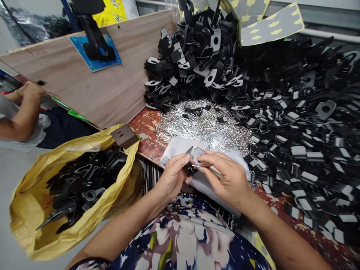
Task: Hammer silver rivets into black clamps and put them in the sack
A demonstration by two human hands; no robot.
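Note:
Above a grey cloth (174, 147) at the table's near edge, my left hand (174, 173) is closed around a small black plastic clip part (191, 169). My right hand (225, 175) pinches a thin silver metal pin (196, 166) between thumb and fingertips, its tip at the black part. Whether the pin sits inside the part cannot be made out. Just beyond my hands lies a heap of silver pins (194, 122). Small black pieces with grey pads (306, 152) spread out to the right of my right hand.
A yellow sack (28, 210) holding black clips (87, 180) stands at my left. A wooden board (112, 86) edges the red worn table (149, 122). Larger black parts (197, 56) are piled at the back. Another person's arm (25, 108) shows at far left.

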